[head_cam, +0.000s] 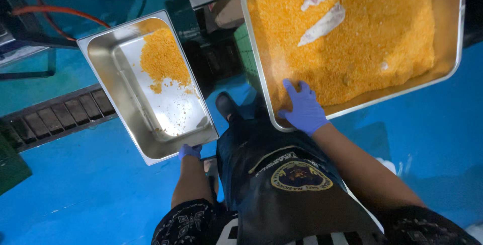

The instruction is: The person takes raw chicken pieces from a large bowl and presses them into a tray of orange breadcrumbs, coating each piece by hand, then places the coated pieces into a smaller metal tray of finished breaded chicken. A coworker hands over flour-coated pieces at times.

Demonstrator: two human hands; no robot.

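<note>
Looking down from my head: my left hand (189, 151), in a blue glove, grips the near rim of a small steel pan (126, 94), fingers curled under its edge. The pan is tilted, with a patch of orange breadcrumbs (163, 58) at its far end. My right hand (303, 109), gloved too, lies spread flat on the crumbs at the near corner of a big steel tray (450, 48), pinching nothing. Two pale fillets (322, 23) rest on the crumb bed farther off. Blue floor (75, 194) below.
</note>
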